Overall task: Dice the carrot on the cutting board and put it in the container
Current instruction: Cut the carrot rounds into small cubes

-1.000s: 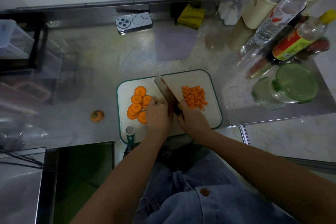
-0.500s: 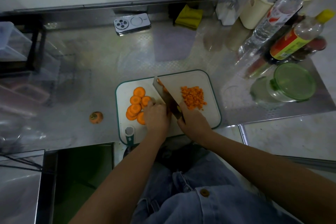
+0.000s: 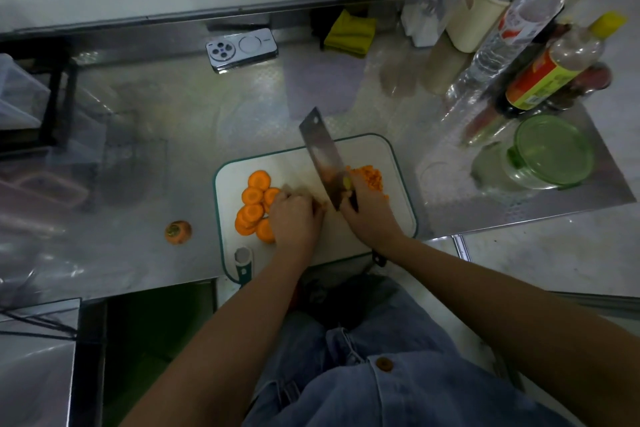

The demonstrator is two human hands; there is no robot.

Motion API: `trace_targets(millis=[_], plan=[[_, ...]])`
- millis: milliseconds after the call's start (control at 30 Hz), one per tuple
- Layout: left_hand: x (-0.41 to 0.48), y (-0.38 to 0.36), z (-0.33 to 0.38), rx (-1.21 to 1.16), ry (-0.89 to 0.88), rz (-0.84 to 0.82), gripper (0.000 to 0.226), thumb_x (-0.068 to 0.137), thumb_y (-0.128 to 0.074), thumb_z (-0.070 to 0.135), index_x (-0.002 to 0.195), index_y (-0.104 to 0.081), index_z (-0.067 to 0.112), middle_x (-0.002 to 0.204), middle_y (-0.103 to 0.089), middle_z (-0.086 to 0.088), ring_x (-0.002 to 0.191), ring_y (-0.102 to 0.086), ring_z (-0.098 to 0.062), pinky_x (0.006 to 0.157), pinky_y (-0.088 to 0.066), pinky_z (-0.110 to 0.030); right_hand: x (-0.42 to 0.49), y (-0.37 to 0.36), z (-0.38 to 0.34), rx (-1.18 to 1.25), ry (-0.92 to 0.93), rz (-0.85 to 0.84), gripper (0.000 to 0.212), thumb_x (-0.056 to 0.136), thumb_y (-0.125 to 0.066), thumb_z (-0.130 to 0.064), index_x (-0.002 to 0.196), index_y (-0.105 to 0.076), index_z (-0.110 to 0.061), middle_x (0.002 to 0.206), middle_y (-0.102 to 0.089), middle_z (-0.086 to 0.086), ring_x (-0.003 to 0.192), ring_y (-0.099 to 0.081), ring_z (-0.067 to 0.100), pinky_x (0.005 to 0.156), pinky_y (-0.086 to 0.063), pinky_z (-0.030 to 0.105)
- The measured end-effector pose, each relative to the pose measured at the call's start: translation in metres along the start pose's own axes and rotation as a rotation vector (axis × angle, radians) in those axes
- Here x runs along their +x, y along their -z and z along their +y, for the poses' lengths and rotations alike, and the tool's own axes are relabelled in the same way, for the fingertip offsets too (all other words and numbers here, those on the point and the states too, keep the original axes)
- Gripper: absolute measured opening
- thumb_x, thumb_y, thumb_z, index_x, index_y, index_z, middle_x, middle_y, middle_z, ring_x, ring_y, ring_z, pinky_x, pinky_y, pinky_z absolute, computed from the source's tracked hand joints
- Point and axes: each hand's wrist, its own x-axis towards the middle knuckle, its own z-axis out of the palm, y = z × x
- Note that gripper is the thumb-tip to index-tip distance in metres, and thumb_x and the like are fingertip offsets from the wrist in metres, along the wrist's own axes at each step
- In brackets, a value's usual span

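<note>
The cleaver (image 3: 320,152) has swung up from its low cutting stroke of a second ago; its flat face now shows and its tip reaches past the far rim of the cutting board (image 3: 398,163).

A cut carrot top (image 3: 178,232) lies on the steel counter, well apart from the left hand (image 3: 296,218). The carrot slices (image 3: 254,204), still to be diced, overlap just outside that hand's knuckles. Its fingers are curled together, knuckles up; motion blur at their tips hides whether they pin a slice.

The blade hangs just beside those fingertips. The right hand (image 3: 369,215) is wrapped around the cleaver's handle. Beyond its fingers sits the diced carrot (image 3: 369,177). The green-lidded container (image 3: 550,152) waits well off to that side, with its lid on.

The likely hazard is the next downstroke landing so near the curled left fingers. A hard chop could also scatter dice over the board's rim, which lies near the pile. The board's handle end (image 3: 242,263) juts past the counter's edge, so heavy pressure there might rock it.

Bare counter lies beyond both sets of fingertips, and a clear strip separates the board from the container. The bottles (image 3: 550,80) crowd behind the container.
</note>
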Motion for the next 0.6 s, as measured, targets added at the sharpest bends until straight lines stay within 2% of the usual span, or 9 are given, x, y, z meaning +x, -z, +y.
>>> trace_targets(millis=[67, 167, 233, 267, 333, 400, 433, 533, 600], plan=[[0.007, 0.002, 0.006, -0.037, -0.009, 0.007, 0.028, 0.088, -0.059, 0.033, 0.080, -0.070, 0.009, 0.082, -0.067, -0.013, 0.095, -0.052, -0.029, 0.078, -0.038, -0.037, 0.008, 0.015, 0.003, 0.082, -0.076, 0.038, 0.012, 0.092, -0.049, -0.009, 0.101, -0.042, -0.012, 0.067, -0.053, 0.009, 0.056, -0.051, 0.026, 0.050, -0.044, 0.041], [0.014, 0.002, 0.013, -0.083, -0.077, 0.010, 0.017, 0.086, -0.058, 0.021, 0.092, -0.070, 0.010, 0.089, -0.067, -0.014, 0.095, -0.052, -0.032, 0.078, -0.040, -0.039, 0.015, 0.034, 0.014, 0.119, -0.174, 0.067, 0.013, 0.094, -0.047, -0.016, 0.105, -0.043, -0.011, 0.064, -0.056, 0.013, 0.054, -0.056, 0.028, 0.050, -0.051, 0.045], [0.016, 0.002, 0.015, -0.092, -0.120, 0.033, 0.025, 0.075, -0.064, 0.014, 0.100, -0.069, 0.013, 0.089, -0.064, -0.013, 0.092, -0.052, -0.033, 0.074, -0.043, -0.040, 0.015, 0.043, 0.020, 0.134, -0.213, 0.077, 0.013, 0.094, -0.047, -0.015, 0.105, -0.044, -0.010, 0.067, -0.055, 0.012, 0.053, -0.055, 0.023, 0.051, -0.052, 0.042], [0.016, 0.000, 0.016, -0.096, -0.166, 0.041, 0.028, 0.069, -0.066, 0.011, 0.096, -0.069, 0.013, 0.085, -0.062, -0.012, 0.088, -0.053, -0.033, 0.069, -0.044, -0.039, 0.013, 0.045, 0.023, 0.148, -0.232, 0.077, 0.012, 0.095, -0.047, -0.014, 0.105, -0.044, -0.008, 0.068, -0.055, 0.013, 0.052, -0.054, 0.021, 0.049, -0.051, 0.040], [0.015, -0.004, 0.021, -0.067, -0.333, 0.052, 0.018, 0.061, -0.066, 0.011, 0.079, -0.067, 0.012, 0.074, -0.058, -0.010, 0.076, -0.054, -0.033, 0.061, -0.046, -0.035, 0.009, 0.047, 0.025, 0.163, -0.251, 0.070, 0.013, 0.095, -0.046, -0.013, 0.105, -0.044, -0.005, 0.069, -0.054, 0.013, 0.051, -0.052, 0.019, 0.048, -0.050, 0.037], [0.015, -0.007, 0.026, -0.037, -0.506, 0.038, 0.003, 0.062, -0.057, 0.014, 0.064, -0.059, 0.012, 0.067, -0.052, -0.010, 0.068, -0.052, -0.032, 0.056, -0.044, -0.033, 0.006, 0.047, 0.026, 0.172, -0.266, 0.059, 0.013, 0.094, -0.047, -0.012, 0.104, -0.044, -0.005, 0.067, -0.053, 0.010, 0.051, -0.052, 0.019, 0.048, -0.049, 0.036], [0.015, -0.008, 0.029, -0.022, -0.549, 0.014, 0.004, 0.063, -0.056, 0.014, 0.060, -0.058, 0.011, 0.066, -0.050, -0.011, 0.067, -0.052, -0.033, 0.056, -0.041, -0.032, 0.005, 0.047, 0.027, 0.172, -0.273, 0.059, 0.013, 0.094, -0.047, -0.013, 0.103, -0.045, -0.005, 0.068, -0.053, 0.010, 0.052, -0.053, 0.020, 0.048, -0.048, 0.035], [0.015, -0.011, 0.036, 0.096, -0.564, -0.039, 0.006, 0.060, -0.068, 0.013, 0.062, -0.064, 0.011, 0.070, -0.054, -0.012, 0.073, -0.054, -0.035, 0.056, -0.040, -0.033, 0.003, 0.047, 0.029, 0.153, -0.284, 0.060, 0.013, 0.094, -0.049, -0.016, 0.102, -0.046, -0.006, 0.069, -0.056, 0.014, 0.055, -0.056, 0.024, 0.046, -0.049, 0.033], [0.016, -0.012, 0.037, 0.126, -0.550, -0.061, 0.006, 0.063, -0.071, 0.012, 0.067, -0.067, 0.011, 0.075, -0.057, -0.012, 0.080, -0.054, -0.036, 0.061, -0.040, -0.035, 0.001, 0.047, 0.030, 0.142, -0.273, 0.066, 0.014, 0.094, -0.049, -0.015, 0.103, -0.046, -0.005, 0.071, -0.058, 0.018, 0.058, -0.059, 0.028, 0.051, -0.050, 0.038]])
